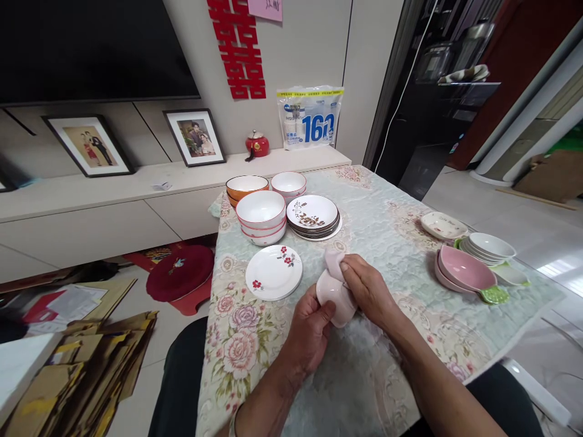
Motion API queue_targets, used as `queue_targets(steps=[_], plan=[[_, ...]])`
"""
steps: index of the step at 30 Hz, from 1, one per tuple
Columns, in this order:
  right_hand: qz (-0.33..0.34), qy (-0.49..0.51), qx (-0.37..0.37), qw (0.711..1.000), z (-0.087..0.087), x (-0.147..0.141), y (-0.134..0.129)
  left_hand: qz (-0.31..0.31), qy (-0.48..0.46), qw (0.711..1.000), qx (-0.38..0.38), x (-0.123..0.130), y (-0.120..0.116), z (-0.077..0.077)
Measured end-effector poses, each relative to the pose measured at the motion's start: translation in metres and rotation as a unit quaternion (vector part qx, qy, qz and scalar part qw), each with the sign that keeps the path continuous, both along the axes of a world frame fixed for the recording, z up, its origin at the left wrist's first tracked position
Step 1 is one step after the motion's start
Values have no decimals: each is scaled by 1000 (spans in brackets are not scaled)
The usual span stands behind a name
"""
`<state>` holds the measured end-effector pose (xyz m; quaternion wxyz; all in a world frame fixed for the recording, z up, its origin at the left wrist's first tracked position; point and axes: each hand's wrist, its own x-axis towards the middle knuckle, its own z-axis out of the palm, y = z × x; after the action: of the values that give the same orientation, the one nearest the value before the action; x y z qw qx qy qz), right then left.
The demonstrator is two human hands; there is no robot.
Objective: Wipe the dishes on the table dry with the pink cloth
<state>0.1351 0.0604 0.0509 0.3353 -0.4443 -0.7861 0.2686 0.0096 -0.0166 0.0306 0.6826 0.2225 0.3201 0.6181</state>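
Just in front of me, over the table, my left hand [312, 328] grips a small pale pink dish [336, 297] by its left side, thumb on its face. My right hand [368, 286] is closed on the dish's upper right part, a lighter pink piece [334, 262]; whether this is a second dish or part of the same one, I cannot tell. The fingers of the right hand are partly hidden behind it. White plates with red flowers [273, 273] lie to the left of my hands. Beyond them is a stack of brown-patterned plates [312, 212].
Red-rimmed bowls [261, 212], orange bowls [246, 185] and another bowl stack [288, 183] stand at the table's back left. At the right are pink leaf-handled bowls [467, 268], small white bowls [492, 246] and a square dish [443, 225]. A flowered cloth [241, 352] covers the table.
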Motion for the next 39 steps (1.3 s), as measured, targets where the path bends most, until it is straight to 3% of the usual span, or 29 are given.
queue_targets(steps=[4,9,12,14,17,20,23,26,29,33,36,39], plan=[[-23,-13,-16,1000,6,2,-4,-6,14,1000,16,1,0,1],[99,-60,111,987,24,-13,-34,6,83,996,26,1,-3,-4],[143,-100,128,976,32,-19,-46,49,170,983,41,1,-5,-5],[149,-95,114,978,35,-17,-44,23,187,981,44,0,-6,-3],[116,-41,69,990,33,-4,-27,-46,180,981,51,-2,-6,0],[78,50,-52,994,22,11,-5,-64,196,976,76,-4,-6,-3],[39,151,-227,961,7,21,9,-68,173,979,83,-5,-5,-8],[1,208,-292,934,-4,20,11,-65,111,990,60,-4,-4,-8],[10,176,-241,954,-3,12,5,-56,46,997,21,-2,-3,0],[41,71,-58,995,7,0,-9,-38,-5,999,-18,-2,-2,8],[105,21,93,990,10,-7,-19,-19,-33,998,-46,-3,-1,9],[156,-14,180,971,6,-11,-22,23,-67,995,-70,-2,0,7]])
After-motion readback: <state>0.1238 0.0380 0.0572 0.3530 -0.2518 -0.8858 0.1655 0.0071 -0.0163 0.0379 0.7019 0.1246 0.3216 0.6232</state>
